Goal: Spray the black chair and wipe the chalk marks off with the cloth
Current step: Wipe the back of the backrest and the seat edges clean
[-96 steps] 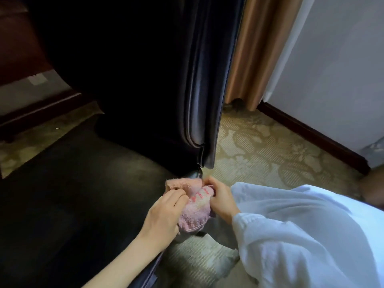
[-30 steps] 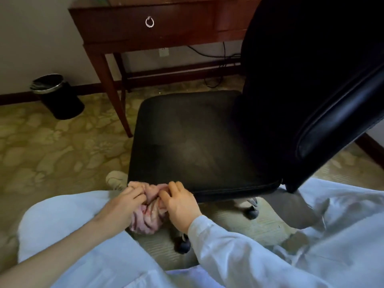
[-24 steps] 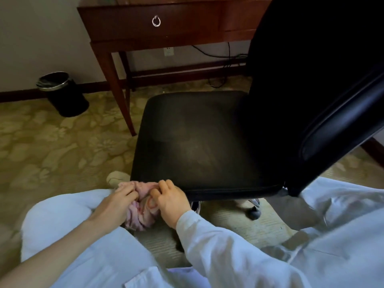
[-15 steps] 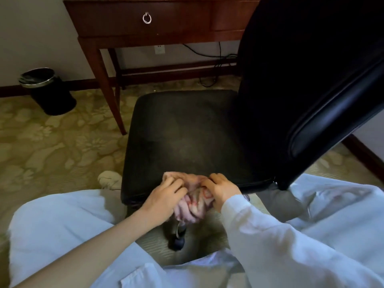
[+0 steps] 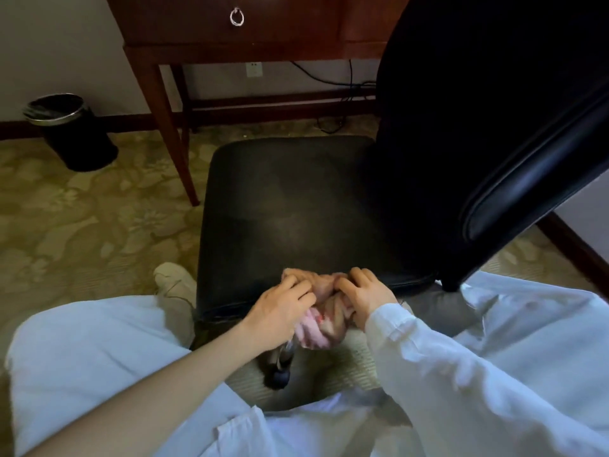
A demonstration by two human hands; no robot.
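Where the pink cloth [image 5: 321,328] bunched between the two hands, most of it was hidden, and the backrest of the black chair [image 5: 296,206] ran out of sight at the top right. A pale haze on the seat was too dim to make out. The left hand [image 5: 280,311] and right hand [image 5: 365,296] both gripped the cloth with curled fingers at the seat's near edge, above a caster [image 5: 278,377].

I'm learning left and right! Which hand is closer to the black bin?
Left. The left hand grips the cloth on the bin's side; the right hand grips it farther away, toward the chair back.
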